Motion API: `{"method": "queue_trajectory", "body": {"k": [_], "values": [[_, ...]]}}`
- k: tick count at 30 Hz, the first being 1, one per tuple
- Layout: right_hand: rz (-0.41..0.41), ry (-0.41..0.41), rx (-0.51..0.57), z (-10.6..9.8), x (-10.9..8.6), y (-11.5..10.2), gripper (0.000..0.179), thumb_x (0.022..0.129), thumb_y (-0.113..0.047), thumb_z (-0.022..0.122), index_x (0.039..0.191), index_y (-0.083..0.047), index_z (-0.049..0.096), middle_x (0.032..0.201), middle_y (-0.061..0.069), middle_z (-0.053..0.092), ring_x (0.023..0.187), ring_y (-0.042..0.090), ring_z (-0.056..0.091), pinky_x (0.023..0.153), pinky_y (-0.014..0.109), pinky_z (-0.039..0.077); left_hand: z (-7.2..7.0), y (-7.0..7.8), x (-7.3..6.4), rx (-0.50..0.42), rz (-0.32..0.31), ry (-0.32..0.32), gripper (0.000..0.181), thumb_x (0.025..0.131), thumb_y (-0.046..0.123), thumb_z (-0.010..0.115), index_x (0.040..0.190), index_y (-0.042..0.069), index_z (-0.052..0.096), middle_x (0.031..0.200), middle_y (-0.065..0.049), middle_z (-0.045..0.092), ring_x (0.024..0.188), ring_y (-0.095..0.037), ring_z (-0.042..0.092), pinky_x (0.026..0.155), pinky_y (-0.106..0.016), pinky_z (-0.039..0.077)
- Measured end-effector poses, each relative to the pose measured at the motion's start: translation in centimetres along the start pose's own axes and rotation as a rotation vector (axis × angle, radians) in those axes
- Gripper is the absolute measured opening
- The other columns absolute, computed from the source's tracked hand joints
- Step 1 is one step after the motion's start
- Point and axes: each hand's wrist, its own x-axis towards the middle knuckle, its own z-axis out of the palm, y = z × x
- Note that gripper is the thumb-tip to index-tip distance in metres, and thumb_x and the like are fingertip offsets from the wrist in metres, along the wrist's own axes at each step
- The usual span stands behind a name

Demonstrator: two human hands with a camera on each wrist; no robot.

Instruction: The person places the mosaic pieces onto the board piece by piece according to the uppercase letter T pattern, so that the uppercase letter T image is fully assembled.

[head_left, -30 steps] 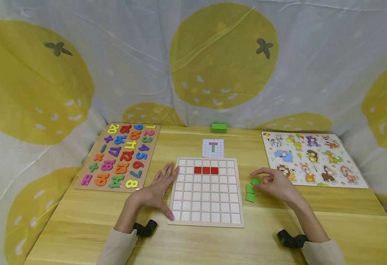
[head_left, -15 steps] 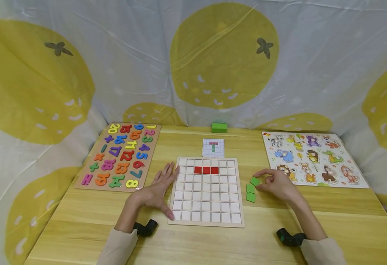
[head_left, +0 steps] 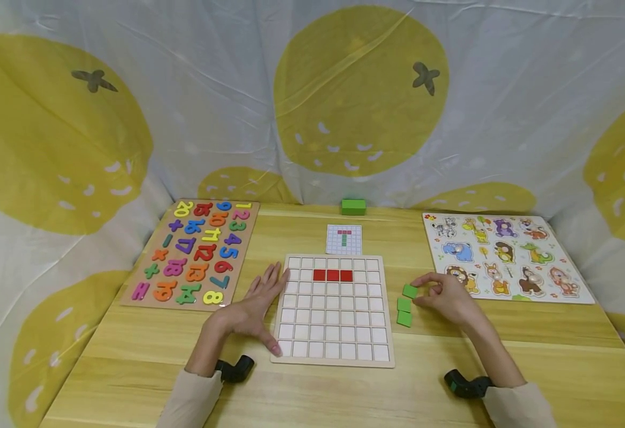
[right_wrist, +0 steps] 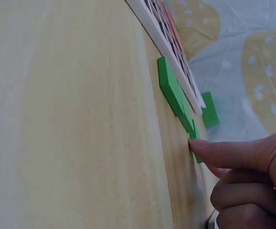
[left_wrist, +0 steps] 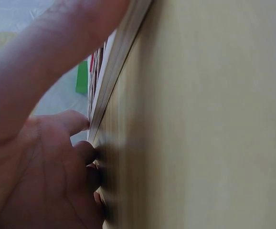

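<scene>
Head view: a grid board (head_left: 334,361) is set at the lower center of the frame on a wooden tabletop (head_left: 339,395), with three red tiles (head_left: 332,275) seated side by side in the middle of its second row. The board's left edge is touched by the left hand (head_left: 253,306), which is spread wide with nothing gripped, the thumb laid at the lower-left corner and the forefinger rested on the rim higher up. Just right of the board, the top green tile (head_left: 410,291) is pinched at its right end between the thumb and bent forefinger of the right hand (head_left: 443,297), whose remaining fingers are curled in. The middle green tile (head_left: 404,305) and the bottom green tile (head_left: 404,319) are seen on the tabletop just below it. Near the board's top edge, a small card (head_left: 344,247) is printed with a red-and-green T; a green block (head_left: 353,207) is placed farther up, before a cloth (head_left: 227,89) patterned with yellow fruit. A number board (head_left: 128,301) is laid at the left of the frame and an animal puzzle (head_left: 561,261) at the right. In the right wrist view, the thumb tip is shown against green.
</scene>
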Motion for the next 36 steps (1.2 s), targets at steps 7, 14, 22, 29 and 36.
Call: {"method": "queue_trajectory", "body": {"k": [7,14,22,29,36], "values": [[-0.052,0.004,-0.028,0.5,0.1,-0.1,0.033,0.093,-0.010,0.075,0.121,0.003,0.065,0.060,-0.006,0.039,0.050,0.006,0.032,0.047,0.022,0.029,0.0,-0.1,0.0,0.005,0.010,-0.001,0.158,0.054,0.041,0.103,0.166,0.008,-0.004,0.172,-0.018,-0.023,0.160,-0.039,-0.021,0.130,-0.060,-0.009],[-0.081,0.045,-0.103,0.2,0.4,-0.1,0.031,0.096,-0.011,0.072,0.122,0.004,0.066,0.063,-0.003,0.043,0.052,0.009,0.037,0.056,0.029,0.040,0.0,-0.1,0.0,0.013,0.021,0.004,0.159,0.053,0.042,0.103,0.166,0.006,-0.004,0.172,-0.019,-0.022,0.160,-0.039,-0.020,0.130,-0.061,-0.008],[-0.177,-0.022,-0.010,1.8,1.0,-2.9,0.029,0.097,-0.013,0.072,0.123,0.001,0.069,0.064,-0.004,0.033,0.055,0.007,0.028,0.055,0.023,0.033,0.0,0.0,0.0,0.015,0.016,0.000,0.159,0.054,0.042,0.103,0.166,0.007,-0.004,0.172,-0.019,-0.022,0.160,-0.039,-0.020,0.130,-0.061,-0.007],[-0.203,-0.117,0.021,6.0,2.4,-6.4,0.023,0.094,-0.012,0.075,0.117,-0.005,0.074,0.063,-0.003,0.031,0.058,0.012,0.028,0.059,0.023,0.034,0.0,0.1,0.0,0.014,0.010,-0.003,0.159,0.054,0.042,0.103,0.166,0.007,-0.004,0.172,-0.018,-0.022,0.160,-0.039,-0.021,0.130,-0.060,-0.008],[-0.229,-0.148,0.003,8.5,3.6,-8.6,0.021,0.091,-0.008,0.077,0.112,-0.004,0.076,0.061,-0.004,0.032,0.058,0.012,0.029,0.056,0.021,0.027,0.0,0.1,0.0,0.012,0.006,-0.003,0.158,0.055,0.042,0.103,0.166,0.007,-0.003,0.172,-0.018,-0.021,0.160,-0.039,-0.020,0.130,-0.060,-0.008]]}}
